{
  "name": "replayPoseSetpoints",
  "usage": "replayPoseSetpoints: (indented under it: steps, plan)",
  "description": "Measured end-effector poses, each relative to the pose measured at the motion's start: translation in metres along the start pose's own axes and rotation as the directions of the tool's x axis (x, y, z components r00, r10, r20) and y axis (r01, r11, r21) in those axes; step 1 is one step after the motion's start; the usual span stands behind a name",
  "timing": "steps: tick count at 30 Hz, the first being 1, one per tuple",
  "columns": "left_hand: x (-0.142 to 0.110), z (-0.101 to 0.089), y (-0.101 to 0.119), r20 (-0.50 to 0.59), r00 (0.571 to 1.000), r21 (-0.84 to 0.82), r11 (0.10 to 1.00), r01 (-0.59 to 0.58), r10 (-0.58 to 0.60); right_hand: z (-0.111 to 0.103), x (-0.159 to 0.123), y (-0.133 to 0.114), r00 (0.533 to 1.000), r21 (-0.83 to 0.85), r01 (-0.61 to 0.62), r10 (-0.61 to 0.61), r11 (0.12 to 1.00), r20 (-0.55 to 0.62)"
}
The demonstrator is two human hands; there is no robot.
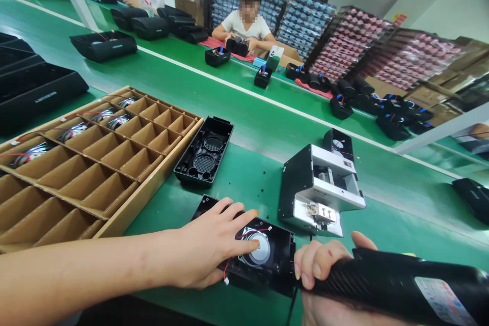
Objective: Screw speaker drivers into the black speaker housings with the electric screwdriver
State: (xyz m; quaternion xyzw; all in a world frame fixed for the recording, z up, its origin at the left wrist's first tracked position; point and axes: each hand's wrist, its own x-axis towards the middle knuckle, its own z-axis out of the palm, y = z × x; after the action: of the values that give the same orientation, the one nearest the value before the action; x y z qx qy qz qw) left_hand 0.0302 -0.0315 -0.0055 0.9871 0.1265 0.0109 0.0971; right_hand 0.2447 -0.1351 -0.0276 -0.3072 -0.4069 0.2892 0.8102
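My left hand (pixel 208 247) lies flat on a black speaker housing (pixel 273 265) at the near edge of the green belt. Its fingers are spread and press on the round silver speaker driver (pixel 261 248) with red wires. My right hand (pixel 324 265) is wrapped around a black electric screwdriver (pixel 401 285). The tool's front end reaches the right edge of the housing. The screwdriver tip is hidden behind my fingers.
An empty black housing (pixel 205 151) lies behind, beside a cardboard divider tray (pixel 95 163) holding several drivers. A grey screw feeder (pixel 319 188) stands to the right. Two people sit across the belt (pixel 248 112) with more black housings and stacked boxes.
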Motion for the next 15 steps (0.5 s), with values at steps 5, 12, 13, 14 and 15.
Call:
replayPoseSetpoints:
  steps: [5,12,13,14,15]
  plan:
    - [-0.001,-0.001,-0.001,0.0,1.0,0.005,1.0,-0.012,0.012,0.0,-0.001,0.002,1.0,-0.002,-0.01,0.01,1.0,0.005]
    - [0.001,-0.004,-0.001,0.004,1.0,0.024,0.999,-0.031,0.031,-0.011,-0.011,0.003,0.981,0.013,-0.122,0.119,0.992,0.152]
    - [0.001,-0.005,-0.001,0.005,0.999,0.025,0.999,-0.033,0.032,-0.012,-0.01,0.004,0.961,0.022,-0.177,0.168,0.984,0.219]
    - [0.001,-0.005,-0.001,0.007,0.999,0.027,0.999,-0.034,0.034,-0.014,-0.009,0.004,0.937,0.028,-0.225,0.209,0.974,0.279]
    - [0.001,-0.006,-0.001,0.011,0.999,0.03,0.999,-0.034,0.033,-0.014,-0.008,0.005,0.917,0.031,-0.257,0.234,0.966,0.324]
